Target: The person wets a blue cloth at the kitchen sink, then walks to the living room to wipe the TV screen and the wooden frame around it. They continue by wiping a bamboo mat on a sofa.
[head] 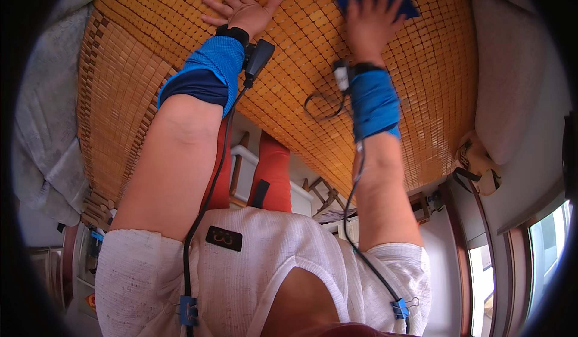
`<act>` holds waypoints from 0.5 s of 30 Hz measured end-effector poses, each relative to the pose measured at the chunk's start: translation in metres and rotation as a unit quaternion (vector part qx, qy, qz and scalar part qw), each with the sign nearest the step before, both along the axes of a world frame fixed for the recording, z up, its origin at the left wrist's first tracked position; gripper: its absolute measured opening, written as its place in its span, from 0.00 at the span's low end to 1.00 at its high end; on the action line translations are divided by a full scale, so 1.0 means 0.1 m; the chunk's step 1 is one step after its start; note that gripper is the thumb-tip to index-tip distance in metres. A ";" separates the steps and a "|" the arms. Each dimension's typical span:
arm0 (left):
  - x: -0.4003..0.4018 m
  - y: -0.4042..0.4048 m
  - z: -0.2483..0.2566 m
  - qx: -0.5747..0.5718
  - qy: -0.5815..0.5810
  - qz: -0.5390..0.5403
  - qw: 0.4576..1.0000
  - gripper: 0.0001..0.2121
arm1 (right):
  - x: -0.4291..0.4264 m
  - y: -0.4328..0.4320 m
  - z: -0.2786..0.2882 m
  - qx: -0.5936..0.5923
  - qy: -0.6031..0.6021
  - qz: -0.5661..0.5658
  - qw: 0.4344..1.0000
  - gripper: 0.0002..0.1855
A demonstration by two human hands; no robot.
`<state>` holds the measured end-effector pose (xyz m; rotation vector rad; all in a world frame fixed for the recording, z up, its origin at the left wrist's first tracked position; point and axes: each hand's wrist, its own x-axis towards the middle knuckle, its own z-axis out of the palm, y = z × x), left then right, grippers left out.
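Observation:
My left hand [248, 14] rests palm down on a mat of small orange-brown tiles [298, 66], its fingers spread and nothing in it. To its right, my right hand [372, 25] holds a folded dark blue cloth [408, 3] down against the same mat. The fingers lie apart over the cloth, and the hand looks slightly blurred. Blue wrist wraps [375, 102] cover both forearms. Black devices with cables sit at the wrists, and a loop of cable [323, 107] hangs beside the right one.
A second mat of finer slats [119, 98] adjoins at the left. Grey fabric [45, 125] is bunched beyond it, and a grey padded cushion [510, 75] borders the right side. A beige bag with a dark strap [481, 165] lies near the right edge. Cables run up both arms.

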<state>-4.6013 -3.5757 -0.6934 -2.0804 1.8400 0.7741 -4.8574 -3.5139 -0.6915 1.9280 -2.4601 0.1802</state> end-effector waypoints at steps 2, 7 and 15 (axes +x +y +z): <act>-0.03 0.00 0.05 0.008 0.013 0.006 1.000 0.61 | 0.61 0.41 0.15 0.046 -0.070 0.032 0.996 0.33; 0.15 -0.03 0.16 -0.009 0.063 -0.041 0.997 0.59 | 1.90 1.57 0.67 0.209 -0.231 0.190 0.931 0.36; 1.79 -0.86 0.01 -0.119 0.042 -0.006 0.992 0.60 | 1.60 1.24 0.54 0.230 -0.203 0.280 0.910 0.36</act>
